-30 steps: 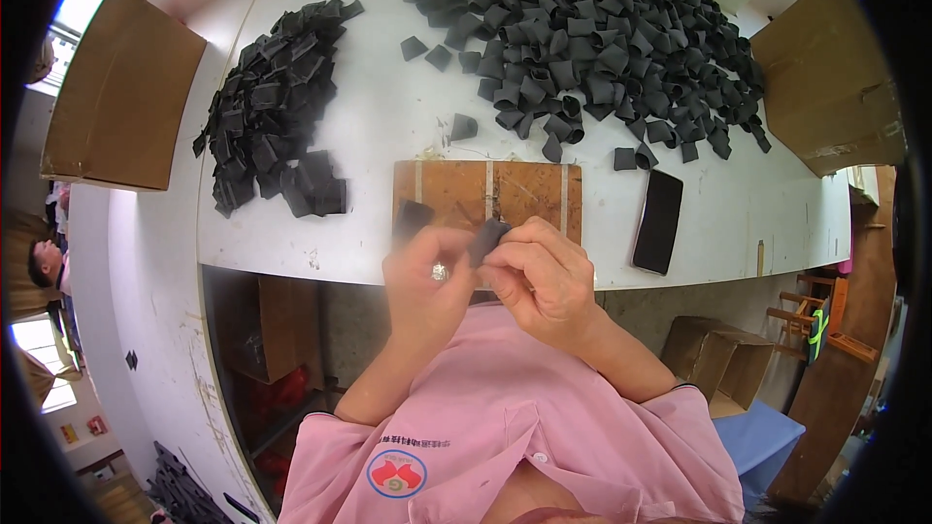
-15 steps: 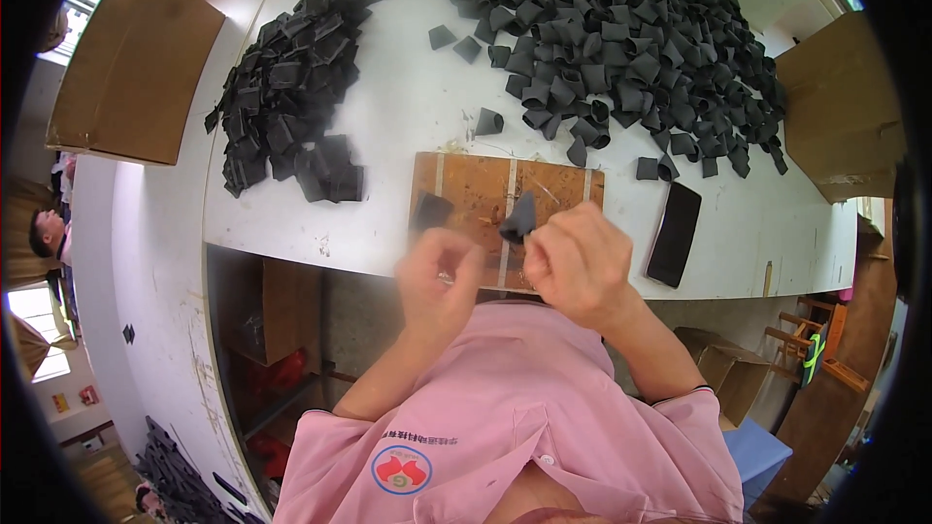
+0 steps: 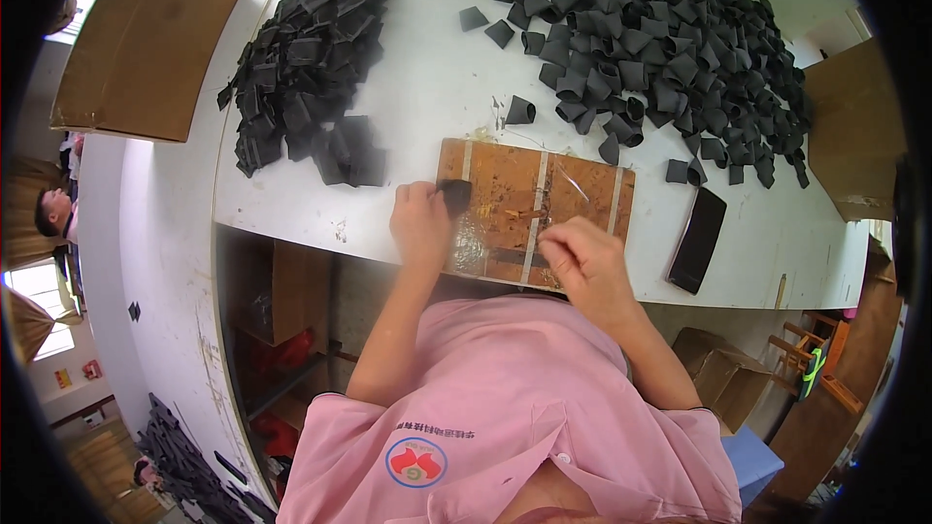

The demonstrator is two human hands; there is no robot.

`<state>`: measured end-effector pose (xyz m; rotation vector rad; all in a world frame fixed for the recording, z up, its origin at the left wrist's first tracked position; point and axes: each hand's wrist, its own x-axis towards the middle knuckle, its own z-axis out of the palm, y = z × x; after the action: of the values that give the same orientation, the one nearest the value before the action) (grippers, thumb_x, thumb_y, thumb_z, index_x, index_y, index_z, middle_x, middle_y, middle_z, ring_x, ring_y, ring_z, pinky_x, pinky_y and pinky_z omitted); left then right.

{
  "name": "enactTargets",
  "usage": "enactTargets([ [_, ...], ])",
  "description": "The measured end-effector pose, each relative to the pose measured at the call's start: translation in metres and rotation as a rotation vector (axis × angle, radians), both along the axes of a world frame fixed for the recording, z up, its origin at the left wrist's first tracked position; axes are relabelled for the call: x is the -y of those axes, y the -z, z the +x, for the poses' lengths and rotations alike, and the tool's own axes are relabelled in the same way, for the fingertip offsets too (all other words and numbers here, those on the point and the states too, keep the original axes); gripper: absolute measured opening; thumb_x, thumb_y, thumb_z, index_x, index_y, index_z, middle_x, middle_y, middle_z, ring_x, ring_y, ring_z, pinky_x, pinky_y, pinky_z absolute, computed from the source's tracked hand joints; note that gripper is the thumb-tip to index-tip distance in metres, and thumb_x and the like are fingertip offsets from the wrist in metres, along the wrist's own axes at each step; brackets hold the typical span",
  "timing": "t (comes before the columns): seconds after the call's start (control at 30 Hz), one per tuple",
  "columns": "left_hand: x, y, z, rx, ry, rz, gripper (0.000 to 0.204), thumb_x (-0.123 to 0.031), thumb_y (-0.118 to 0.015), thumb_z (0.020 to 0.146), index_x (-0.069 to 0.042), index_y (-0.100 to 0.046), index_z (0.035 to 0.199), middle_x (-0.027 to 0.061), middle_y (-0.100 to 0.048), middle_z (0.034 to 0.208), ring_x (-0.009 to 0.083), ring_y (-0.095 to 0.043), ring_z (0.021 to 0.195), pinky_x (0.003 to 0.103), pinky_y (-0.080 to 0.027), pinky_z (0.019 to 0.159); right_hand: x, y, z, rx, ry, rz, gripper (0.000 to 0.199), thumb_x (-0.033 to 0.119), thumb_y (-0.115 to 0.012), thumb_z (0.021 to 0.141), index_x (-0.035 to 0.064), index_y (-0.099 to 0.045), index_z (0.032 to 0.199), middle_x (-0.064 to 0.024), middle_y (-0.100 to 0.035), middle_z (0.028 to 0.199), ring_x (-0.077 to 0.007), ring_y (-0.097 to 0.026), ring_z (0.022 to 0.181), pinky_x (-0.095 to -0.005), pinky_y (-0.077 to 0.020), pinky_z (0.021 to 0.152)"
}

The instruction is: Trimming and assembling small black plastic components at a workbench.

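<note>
My left hand (image 3: 420, 225) is at the left edge of an orange-brown board (image 3: 592, 199) with pale tape strips. Its fingers are closed at a small black fabric piece (image 3: 454, 196) that lies over that edge; how they grip it is partly hidden. Over the lower right of the board, my right hand (image 3: 590, 267) is curled with thumb and fingertips pressed together. Whatever may be in that pinch is too small to make out. Just beyond the board, a single black fabric loop (image 3: 520, 111) rests on the white table (image 3: 427, 97).
A large heap of black fabric loops (image 3: 670, 58) covers the far right. Flatter black pieces (image 3: 311, 68) are piled at the far left. A black phone-like slab (image 3: 697, 241) lies right of the board. Cardboard boxes (image 3: 146, 44) stand at both sides.
The black piece that was beside my right fingertips is no longer there. My left hand has moved up and left to the piece on the board's left edge. The whole view has shifted slightly.
</note>
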<state>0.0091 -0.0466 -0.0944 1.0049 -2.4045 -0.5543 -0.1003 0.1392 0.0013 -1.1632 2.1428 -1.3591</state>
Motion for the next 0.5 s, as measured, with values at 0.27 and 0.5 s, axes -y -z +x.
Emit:
enactTargets([
  [0.27,-0.022,-0.030,0.008,-0.217,0.039,0.668,0.007,-0.002,-0.058,0.076,-0.001,-0.056,0.083,0.0093,-0.059,0.085,0.0181,-0.057,0.061,0.030,-0.046,0.056,0.009,0.010,0.020,0.202,-0.168,0.282,0.017,0.013,-0.059,0.080,-0.0019,-0.056,0.088,-0.0120,-0.057,0.080,-0.0249,-0.058,0.070,-0.0336,-0.0467,0.064],
  [0.5,-0.069,-0.095,0.006,-0.516,0.151,1.367,0.009,0.002,-0.058,0.070,0.000,-0.054,0.078,0.0064,-0.059,0.075,0.0057,-0.048,0.051,0.017,-0.037,0.044,0.001,0.021,0.020,0.976,0.112,-0.163,0.016,0.019,-0.055,0.087,0.0028,-0.057,0.089,0.0009,-0.058,0.081,-0.0055,-0.053,0.073,-0.0198,-0.0433,0.065],
])
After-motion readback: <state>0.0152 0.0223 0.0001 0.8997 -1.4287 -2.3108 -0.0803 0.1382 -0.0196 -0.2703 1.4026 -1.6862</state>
